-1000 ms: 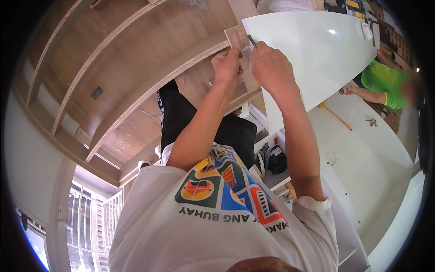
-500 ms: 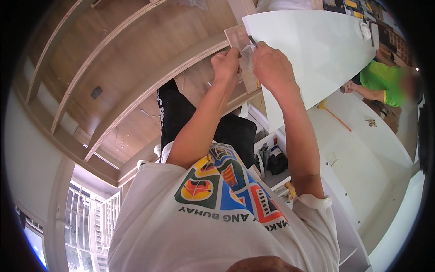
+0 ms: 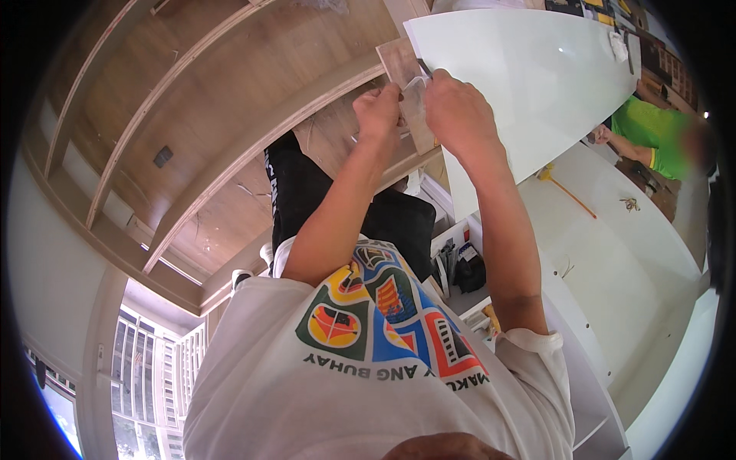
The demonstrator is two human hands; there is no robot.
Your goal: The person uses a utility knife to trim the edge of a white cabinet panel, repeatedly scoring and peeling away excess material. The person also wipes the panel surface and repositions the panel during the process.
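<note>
My right hand (image 3: pixel 462 111) is closed around a slim dark tool (image 3: pixel 424 67) at the corner of a large white panel (image 3: pixel 537 73); its kind cannot be made out. Close by on the left, my left hand (image 3: pixel 377 115) is closed in a pinch. A thin, pale, curved strip (image 3: pixel 415 80) runs between the two hands, its left end at my left fingertips. Beneath the hands lies a narrow piece of plywood (image 3: pixel 400 63), beside the panel's edge. My fingers partly hide the tool and the strip.
A wooden frame with long ribs (image 3: pixel 176 73) spans the left. An open drawer (image 3: pixel 468 268) of tools sits below my right forearm. On the white cabinet surface (image 3: pixel 613 253) lies a yellow-orange stick (image 3: pixel 571 195). A person in a green shirt (image 3: pixel 648 134) works at far right.
Both hands have shifted very slightly left, still closed. The pale strip between them shows a little more of its curve.
</note>
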